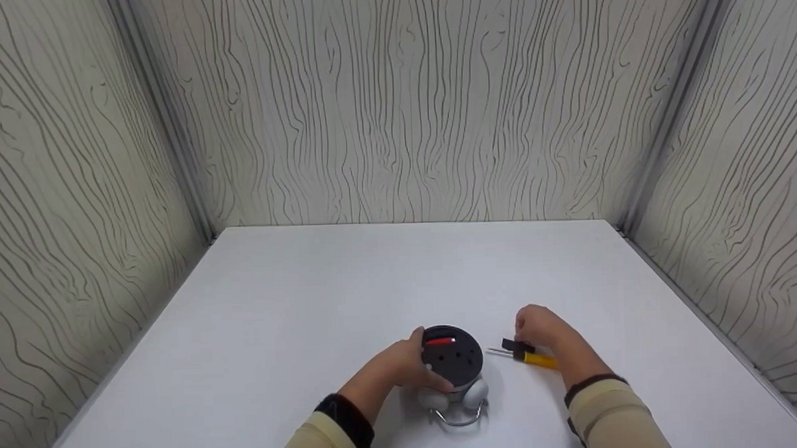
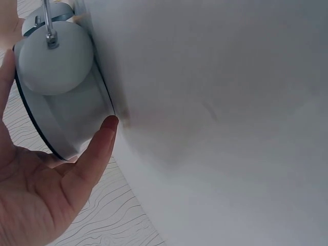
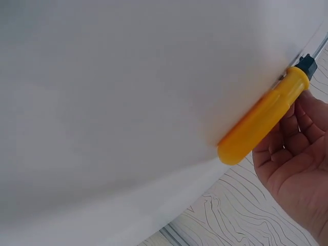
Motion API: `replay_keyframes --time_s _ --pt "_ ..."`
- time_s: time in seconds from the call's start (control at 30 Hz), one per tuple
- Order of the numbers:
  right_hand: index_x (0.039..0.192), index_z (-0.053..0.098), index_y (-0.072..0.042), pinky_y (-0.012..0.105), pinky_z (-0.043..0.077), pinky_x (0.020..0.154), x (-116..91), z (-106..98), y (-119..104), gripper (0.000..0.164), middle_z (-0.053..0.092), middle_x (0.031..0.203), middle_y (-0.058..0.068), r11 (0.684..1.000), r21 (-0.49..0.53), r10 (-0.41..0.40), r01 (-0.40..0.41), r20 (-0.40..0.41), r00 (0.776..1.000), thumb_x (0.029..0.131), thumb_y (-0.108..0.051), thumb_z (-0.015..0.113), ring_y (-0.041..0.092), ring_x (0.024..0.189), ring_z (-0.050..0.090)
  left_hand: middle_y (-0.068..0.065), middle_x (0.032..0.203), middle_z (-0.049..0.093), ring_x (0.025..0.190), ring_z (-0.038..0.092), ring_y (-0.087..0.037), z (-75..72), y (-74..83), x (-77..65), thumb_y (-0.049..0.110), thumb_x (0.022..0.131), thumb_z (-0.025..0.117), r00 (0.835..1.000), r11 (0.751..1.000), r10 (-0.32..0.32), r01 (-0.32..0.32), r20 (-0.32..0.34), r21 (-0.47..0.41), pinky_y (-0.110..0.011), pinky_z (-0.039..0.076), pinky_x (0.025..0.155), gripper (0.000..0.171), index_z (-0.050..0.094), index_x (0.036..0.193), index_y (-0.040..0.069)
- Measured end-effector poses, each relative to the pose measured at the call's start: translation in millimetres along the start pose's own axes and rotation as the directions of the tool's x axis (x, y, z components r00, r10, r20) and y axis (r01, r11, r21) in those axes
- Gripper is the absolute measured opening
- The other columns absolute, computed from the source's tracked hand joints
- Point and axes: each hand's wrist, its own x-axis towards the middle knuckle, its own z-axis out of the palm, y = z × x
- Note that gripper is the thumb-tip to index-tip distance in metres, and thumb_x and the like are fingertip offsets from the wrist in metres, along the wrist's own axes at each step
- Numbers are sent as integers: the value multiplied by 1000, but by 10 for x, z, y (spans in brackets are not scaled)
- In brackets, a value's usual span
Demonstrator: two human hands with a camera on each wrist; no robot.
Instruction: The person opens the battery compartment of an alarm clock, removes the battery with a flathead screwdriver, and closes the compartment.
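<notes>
A white twin-bell alarm clock (image 1: 460, 374) lies face down on the table, its black back up and its bells and wire handle toward the person. A red battery (image 1: 440, 341) shows in the slot in its back. My left hand (image 1: 407, 363) grips the clock around its side, thumb and fingers spread across the rim. To the right, my right hand (image 1: 540, 325) has curled fingers and pinches a small black cover (image 1: 513, 344), mostly hidden by the hand. Beside it lies a yellow-handled screwdriver (image 1: 536, 359), whose handle (image 3: 261, 118) stands in front of the right fingertips in the right wrist view.
The white table (image 1: 347, 272) carries these things near its front, right of the middle. Wood-grain patterned panels (image 1: 407, 104) close it in at the back and on both sides.
</notes>
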Motion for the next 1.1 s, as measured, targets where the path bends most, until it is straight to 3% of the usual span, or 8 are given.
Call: replay_keyframes --time_s 0.27,0.5,0.8,1.1 --pt "95 69 -2 41 59 87 3 19 45 3 65 91 13 1000 3 8 -8 -1 1000 97 -2 67 25 85 60 -23 152 57 145 53 -42 20 10 4 36 72 98 1000 1000 -5 5 -3 3 -61 42 121 118 30 164 6" --pt "92 69 -2 38 58 81 -29 17 36 5 64 89 12 1000 7 -11 11 -20 1000 96 -1 66 24 83 60 -24 151 58 144 54 -43 5 -2 -18 35 72 98 999 999 33 -33 0 -2 -60 43 121 119 29 163 3" --pt "95 70 -3 43 61 91 -43 -70 44 4 67 92 11 998 -16 -58 58 -18 998 95 -5 73 23 86 59 -24 148 60 139 58 -40 10 -23 2 34 72 99 1000 1000 26 -26 6 -17 -57 49 115 120 29 164 4" --pt "89 72 -8 35 56 81 -124 -73 27 9 64 89 6 992 -56 -107 109 36 994 90 -8 81 21 83 56 -24 152 56 144 53 -42 0 -23 -2 36 72 98 1000 1000 26 -26 7 -15 -59 44 120 120 28 164 5"
